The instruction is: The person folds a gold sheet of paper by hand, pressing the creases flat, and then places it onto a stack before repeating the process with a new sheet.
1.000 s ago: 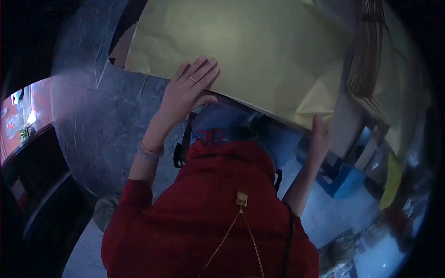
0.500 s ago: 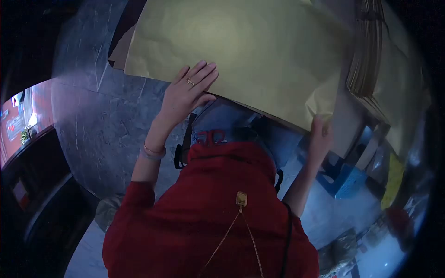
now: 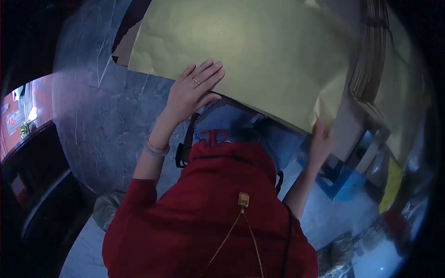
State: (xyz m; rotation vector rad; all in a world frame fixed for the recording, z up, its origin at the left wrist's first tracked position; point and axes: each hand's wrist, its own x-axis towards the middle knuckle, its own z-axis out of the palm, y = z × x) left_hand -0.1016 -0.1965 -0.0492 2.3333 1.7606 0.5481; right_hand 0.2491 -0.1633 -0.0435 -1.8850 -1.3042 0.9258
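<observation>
A large yellow-brown sheet of paper (image 3: 259, 51) spans the top of the head view, smooth in the middle and creased near its lower right corner. My left hand (image 3: 192, 88), with a ring and bracelets, lies with straight fingers on the sheet near its front edge. Its thumb is spread apart by that edge. At the lower right corner my right hand (image 3: 321, 141) is closed, pinching the paper between thumb and fingers. The finger parts under the sheet are hidden.
A thick bundle of layered brown paper (image 3: 371, 55) sits at the right. Below it are a blue box (image 3: 343, 180) and a yellow strip (image 3: 391, 185). Grey marbled flooring (image 3: 111, 111) extends on the left, beside a dark piece of furniture (image 3: 37, 171).
The view has shifted slightly, so the sheet and both hands appear a little to the right. Both hands keep their places on the paper.
</observation>
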